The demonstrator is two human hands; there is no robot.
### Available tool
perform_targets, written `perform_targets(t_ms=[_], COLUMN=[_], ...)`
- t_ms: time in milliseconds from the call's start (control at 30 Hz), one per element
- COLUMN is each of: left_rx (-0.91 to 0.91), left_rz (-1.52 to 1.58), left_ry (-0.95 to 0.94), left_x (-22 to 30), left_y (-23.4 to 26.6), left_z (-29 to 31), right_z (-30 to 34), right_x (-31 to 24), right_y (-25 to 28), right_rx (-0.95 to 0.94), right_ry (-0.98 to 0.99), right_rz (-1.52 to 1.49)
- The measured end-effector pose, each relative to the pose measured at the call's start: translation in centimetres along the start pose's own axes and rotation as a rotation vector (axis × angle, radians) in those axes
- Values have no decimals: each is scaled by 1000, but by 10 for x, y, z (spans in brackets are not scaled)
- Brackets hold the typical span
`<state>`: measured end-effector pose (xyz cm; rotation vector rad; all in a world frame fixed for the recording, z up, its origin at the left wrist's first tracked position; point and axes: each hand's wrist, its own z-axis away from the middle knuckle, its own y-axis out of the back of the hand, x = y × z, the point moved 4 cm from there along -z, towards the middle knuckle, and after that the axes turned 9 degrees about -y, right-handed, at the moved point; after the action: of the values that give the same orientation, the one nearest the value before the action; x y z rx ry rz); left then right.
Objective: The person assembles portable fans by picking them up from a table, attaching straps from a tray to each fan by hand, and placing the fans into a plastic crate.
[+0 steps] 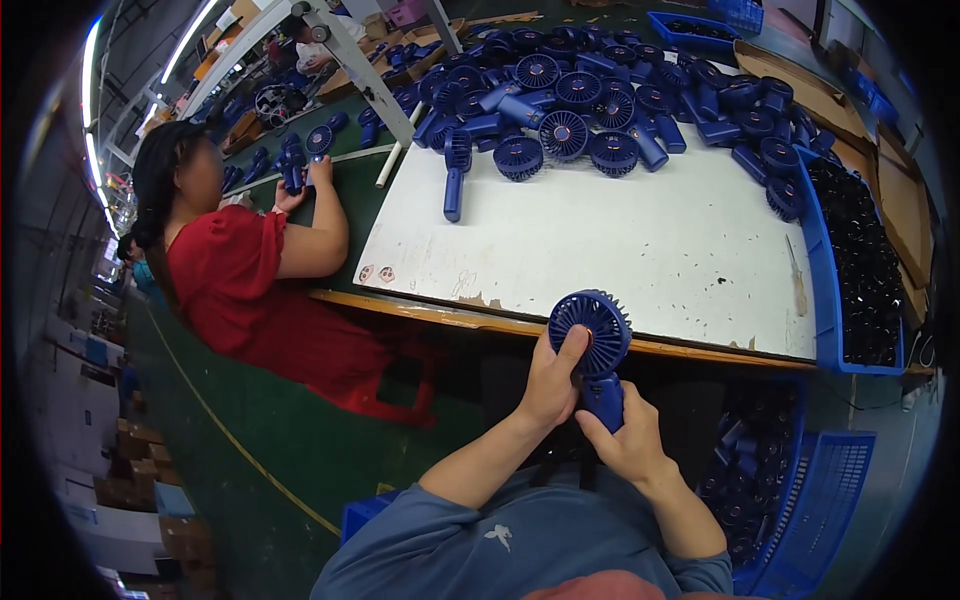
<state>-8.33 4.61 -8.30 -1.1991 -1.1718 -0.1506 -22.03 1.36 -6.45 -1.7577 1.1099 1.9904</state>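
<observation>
A blue handheld fan (604, 335) is held upright between my two hands, just in front of the white tabletop's near edge. My left hand (553, 378) grips the round fan head, its thumb pressed on the centre of the grille. Lower down, my right hand (632, 437) is wrapped round the fan's handle. On the white table (590, 240) beyond, a large heap of similar blue fans (565, 135) covers the far side. One single fan (454, 185) lies a little apart at the left of the heap.
A blue bin (830, 270) of small black parts stands at the table's right end, near a thin tool (796, 270). Below right, a blue crate (830, 500) sits beside many fans. At left, a co-worker in red (225, 255) on a red stool handles fans.
</observation>
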Motion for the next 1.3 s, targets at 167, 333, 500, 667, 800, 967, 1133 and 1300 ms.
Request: perform_targets(t_ms=[167, 333, 500, 667, 800, 967, 1133, 1300], left_rx=[46, 32, -6, -33, -42, -20, -20, -18], left_rz=[15, -41, -78, -102, -142, -165, -159, -208], left_ry=[-8, -21, 8, 20, 18, 22, 42, 24], left_x=[2, -2, -8, -8, -9, -13, -13, -15], left_y=[-5, -5, -6, -4, -3, -1, 0, 2], left_z=[2, 5, 6, 4, 1, 4, 5, 6], right_z=[-4, -3, 2, 5, 6, 8, 8, 8], right_x=[3, 15, 36, 38, 36, 37, 37, 42], right_y=[6, 7, 7, 10, 11, 11, 11, 9], right_rx=[-59, -84, -121, -136, -164, -180, -186, -176], right_ry=[-90, -181, -303, -360, -394, -403, -418, -413], right_rz=[-103, -234, -402, -472, -508, -506, -490, -511])
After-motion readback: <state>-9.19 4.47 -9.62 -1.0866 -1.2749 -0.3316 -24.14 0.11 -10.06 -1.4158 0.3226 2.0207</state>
